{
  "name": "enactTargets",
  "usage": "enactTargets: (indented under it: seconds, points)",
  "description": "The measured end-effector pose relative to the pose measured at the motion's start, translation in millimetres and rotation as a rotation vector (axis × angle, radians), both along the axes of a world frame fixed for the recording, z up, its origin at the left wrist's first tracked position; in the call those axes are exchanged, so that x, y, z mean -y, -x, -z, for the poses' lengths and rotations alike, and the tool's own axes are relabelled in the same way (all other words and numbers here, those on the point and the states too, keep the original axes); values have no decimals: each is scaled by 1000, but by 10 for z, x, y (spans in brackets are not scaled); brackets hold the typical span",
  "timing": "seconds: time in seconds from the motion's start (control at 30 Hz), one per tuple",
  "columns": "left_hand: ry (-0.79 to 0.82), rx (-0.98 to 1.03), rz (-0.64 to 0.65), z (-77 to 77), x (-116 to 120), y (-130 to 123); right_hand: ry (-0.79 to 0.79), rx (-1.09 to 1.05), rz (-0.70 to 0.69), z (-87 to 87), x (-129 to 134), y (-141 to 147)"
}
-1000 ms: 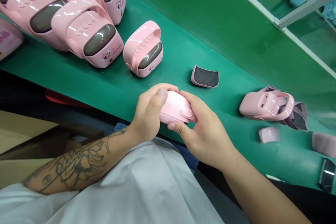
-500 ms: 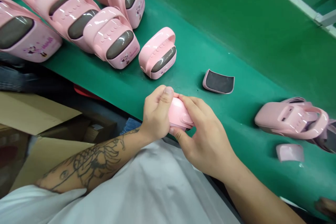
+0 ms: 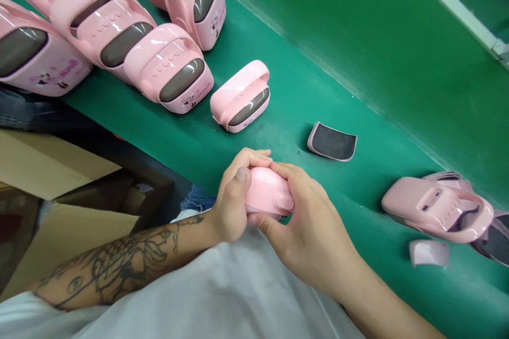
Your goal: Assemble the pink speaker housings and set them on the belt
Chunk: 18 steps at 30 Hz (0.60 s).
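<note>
Black pad (image 3: 333, 142) near right hand (image 3: 309, 218)

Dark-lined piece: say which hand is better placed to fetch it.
Right, probably: the right hand is nearer the dark-lined piece, though it and the left hand both hold the pink part.

Your left hand (image 3: 233, 205) and right hand (image 3: 312, 222) gripped a rounded pink piece (image 3: 265, 189) near the centre of the frame; pink handled cases (image 3: 165, 63) crowded the upper left, a dark-lined curved piece (image 3: 334, 143) lay right of centre, and cardboard flaps (image 3: 53, 164) showed at lower left.
</note>
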<state>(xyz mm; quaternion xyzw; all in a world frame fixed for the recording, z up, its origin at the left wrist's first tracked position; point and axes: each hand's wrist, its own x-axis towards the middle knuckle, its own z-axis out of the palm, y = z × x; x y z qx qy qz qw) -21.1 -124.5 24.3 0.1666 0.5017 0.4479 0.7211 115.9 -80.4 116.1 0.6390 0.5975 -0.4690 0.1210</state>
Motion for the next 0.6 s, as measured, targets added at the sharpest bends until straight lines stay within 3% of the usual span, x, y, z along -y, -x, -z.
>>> enactTargets:
  seconds: [0.27, 0.47, 0.6]
  points:
    - [-97, 80, 132, 20, 38, 71, 156, 7, 11, -12, -97, 55]
    - [-16, -95, -18, -36, -52, -18, 97, 52, 8, 21, -72, 130]
    - [54, -58, -128, -32, -93, -59, -26, 70, -39, 66, 37, 144]
